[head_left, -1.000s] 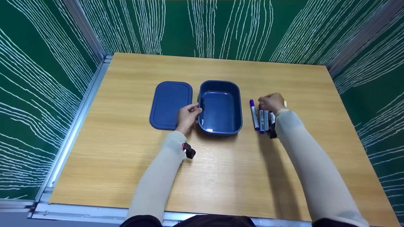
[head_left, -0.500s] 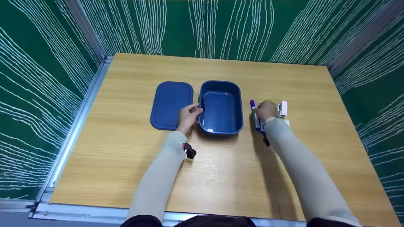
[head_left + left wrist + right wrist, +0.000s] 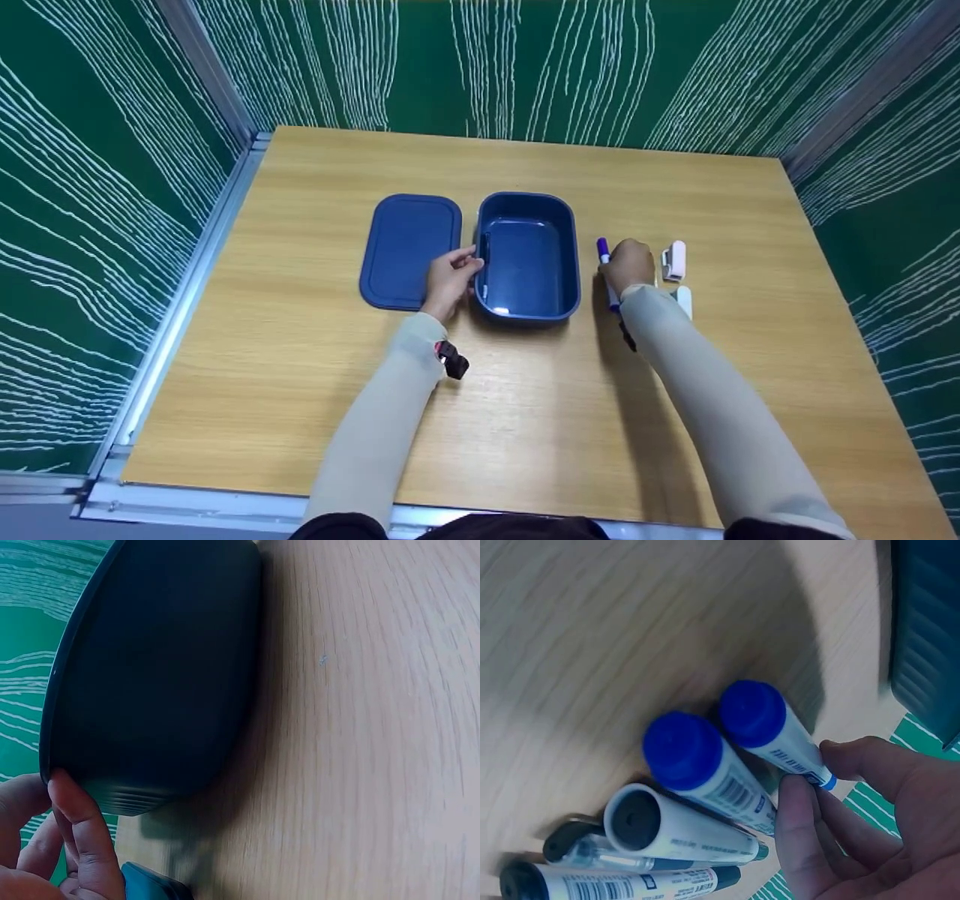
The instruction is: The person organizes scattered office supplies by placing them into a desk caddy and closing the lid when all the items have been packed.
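Observation:
In the head view, my left hand (image 3: pixel 450 281) pinches the left rim of a dark blue open container (image 3: pixel 528 262). The left wrist view shows thumb and fingertip on that rim. To the container's right, my right hand (image 3: pixel 631 264) grips the leftmost marker (image 3: pixel 603 247), which lies on the table. In the right wrist view, thumb and finger sit on either side of this marker (image 3: pixel 780 739). Close beside it lie another blue-ended marker (image 3: pixel 705 757), a dark-ended white marker (image 3: pixel 667 825) and a marker with a barcode (image 3: pixel 622 883). My right hand and sleeve hide most of them from the head.
A flat blue lid (image 3: pixel 409 251) lies left of the container. Inside the container, a dark slender pen (image 3: pixel 486 259) lies along the left wall. Right of my right hand are a small pinkish-white object (image 3: pixel 675 261) and a white one (image 3: pixel 683 301). Green walls surround the wooden table (image 3: pixel 300 420).
My right hand has moved left and slightly nearer, from above the marker row to the leftmost marker. The pinkish and white objects have come into sight. My left hand stays at the rim.

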{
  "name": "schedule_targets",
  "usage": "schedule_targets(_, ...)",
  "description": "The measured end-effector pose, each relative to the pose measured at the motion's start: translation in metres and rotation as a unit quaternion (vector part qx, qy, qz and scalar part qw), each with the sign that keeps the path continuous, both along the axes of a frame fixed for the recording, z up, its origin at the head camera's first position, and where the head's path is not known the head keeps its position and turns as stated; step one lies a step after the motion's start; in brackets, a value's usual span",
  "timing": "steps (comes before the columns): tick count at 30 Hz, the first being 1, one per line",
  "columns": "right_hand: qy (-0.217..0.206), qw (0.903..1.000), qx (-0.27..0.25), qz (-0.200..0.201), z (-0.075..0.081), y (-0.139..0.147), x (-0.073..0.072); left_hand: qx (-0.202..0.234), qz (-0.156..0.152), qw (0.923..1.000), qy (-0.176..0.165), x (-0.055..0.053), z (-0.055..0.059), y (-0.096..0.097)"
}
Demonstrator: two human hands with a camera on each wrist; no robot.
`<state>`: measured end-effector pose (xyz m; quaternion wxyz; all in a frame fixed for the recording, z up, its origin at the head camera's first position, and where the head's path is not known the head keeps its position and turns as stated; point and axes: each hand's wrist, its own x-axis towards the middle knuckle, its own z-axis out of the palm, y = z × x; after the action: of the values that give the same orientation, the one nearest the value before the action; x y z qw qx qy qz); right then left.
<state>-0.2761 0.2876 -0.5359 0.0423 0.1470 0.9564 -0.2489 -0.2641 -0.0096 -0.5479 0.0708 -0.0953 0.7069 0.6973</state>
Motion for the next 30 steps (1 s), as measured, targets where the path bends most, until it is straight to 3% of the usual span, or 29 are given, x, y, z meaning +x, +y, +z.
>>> schedule_targets(7,-0.023,0.9997,-0.004,-0.006,0.000,-0.002,-0.003,0.003,0.003,1.0000,0.000,0.000,0.000,0.000)
schedule_targets(14,0.014,0.9998,0.010,0.003,-0.002,0.001,-0.004,0.018,0.003,0.9998,0.005,0.002,0.000,0.001)
schedule_targets(20,-0.001,1.0000,-0.004,0.000,-0.001,0.002,-0.004,0.012,-0.004,0.9999,0.007,0.002,0.001,0.001)
schedule_targets(30,0.007,0.9997,-0.023,-0.009,0.017,0.003,-0.005,0.009,0.000,0.9999,0.006,0.002,0.001,0.001)
